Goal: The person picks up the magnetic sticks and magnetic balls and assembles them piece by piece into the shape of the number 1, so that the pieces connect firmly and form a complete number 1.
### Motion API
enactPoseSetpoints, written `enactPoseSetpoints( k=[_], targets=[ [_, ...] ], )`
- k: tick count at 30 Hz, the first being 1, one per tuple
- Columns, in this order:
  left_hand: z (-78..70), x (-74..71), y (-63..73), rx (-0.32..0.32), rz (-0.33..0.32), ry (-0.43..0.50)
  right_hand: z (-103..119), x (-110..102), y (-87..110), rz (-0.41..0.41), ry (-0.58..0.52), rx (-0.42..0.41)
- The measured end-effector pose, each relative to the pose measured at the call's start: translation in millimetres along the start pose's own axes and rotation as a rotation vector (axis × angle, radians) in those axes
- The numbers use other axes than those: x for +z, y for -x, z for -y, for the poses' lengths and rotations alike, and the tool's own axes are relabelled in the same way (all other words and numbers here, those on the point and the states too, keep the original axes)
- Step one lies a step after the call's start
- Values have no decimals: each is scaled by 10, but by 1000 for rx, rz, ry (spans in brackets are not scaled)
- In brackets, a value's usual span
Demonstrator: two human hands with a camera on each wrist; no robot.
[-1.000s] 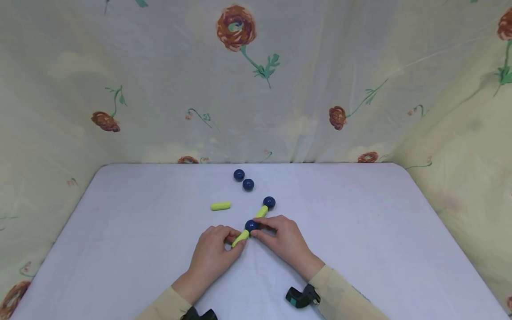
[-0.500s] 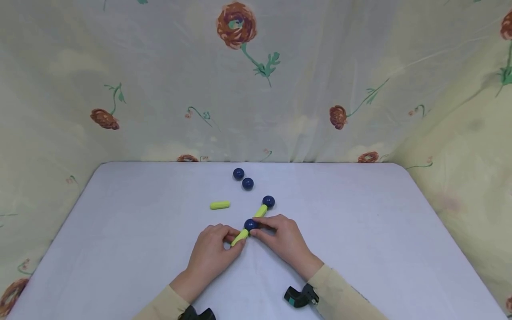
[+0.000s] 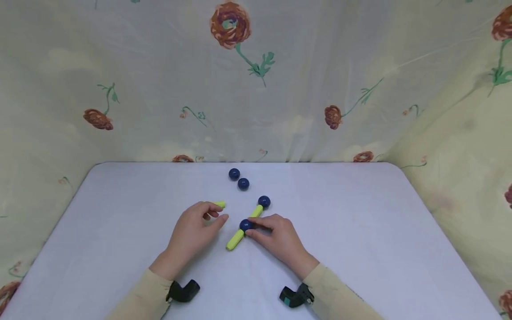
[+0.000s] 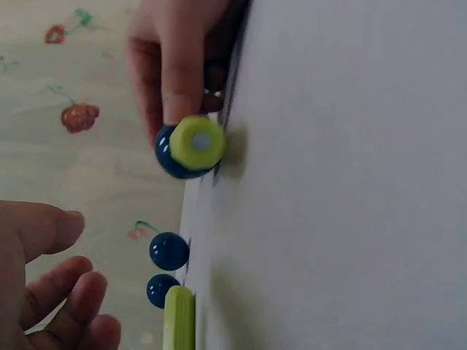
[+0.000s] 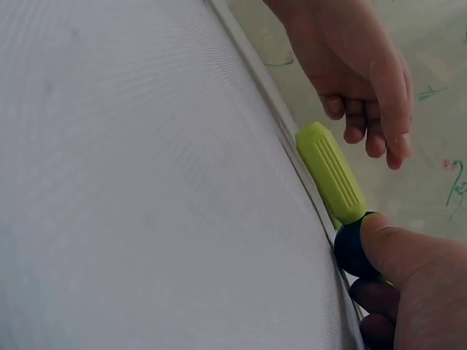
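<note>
2 lime rods (image 3: 235,240), 2 navy balls (image 3: 264,202) alternating diagonally.

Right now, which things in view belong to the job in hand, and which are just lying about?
In the job:
middle ball, pinched by the right hand
near rod
far rod
end ball

Lying loose, perhaps spares:
third rod, partly behind the left hand
two back balls

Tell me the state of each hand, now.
Left hand: open, holding nothing.
Right hand: closed, pinching the nearest blue ball.
</note>
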State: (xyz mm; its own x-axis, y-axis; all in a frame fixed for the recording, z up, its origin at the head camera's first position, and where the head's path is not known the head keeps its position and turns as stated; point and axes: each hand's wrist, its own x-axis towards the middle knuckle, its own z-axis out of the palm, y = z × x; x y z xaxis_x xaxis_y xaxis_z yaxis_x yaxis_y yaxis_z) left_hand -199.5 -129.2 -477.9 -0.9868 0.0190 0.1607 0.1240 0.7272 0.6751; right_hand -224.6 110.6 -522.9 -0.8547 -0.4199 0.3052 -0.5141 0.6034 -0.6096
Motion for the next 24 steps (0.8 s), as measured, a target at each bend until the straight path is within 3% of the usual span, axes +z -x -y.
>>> enactPoseSetpoints(
  k=[6,14,19,24],
  targets=[
    [49,-101,-361,-23,63,-18,20,-21,14,1,-6,10],
    [201,-33,-909,-120,185,51,12,-29,2,15,-6,32],
    [294,38,-1184,-91,236,-7,-4,-12,-2,17,-17,24],
    [285,81,-1358,-63,278,-70,1,-10,-7,-5,-22,-9]
  ],
)
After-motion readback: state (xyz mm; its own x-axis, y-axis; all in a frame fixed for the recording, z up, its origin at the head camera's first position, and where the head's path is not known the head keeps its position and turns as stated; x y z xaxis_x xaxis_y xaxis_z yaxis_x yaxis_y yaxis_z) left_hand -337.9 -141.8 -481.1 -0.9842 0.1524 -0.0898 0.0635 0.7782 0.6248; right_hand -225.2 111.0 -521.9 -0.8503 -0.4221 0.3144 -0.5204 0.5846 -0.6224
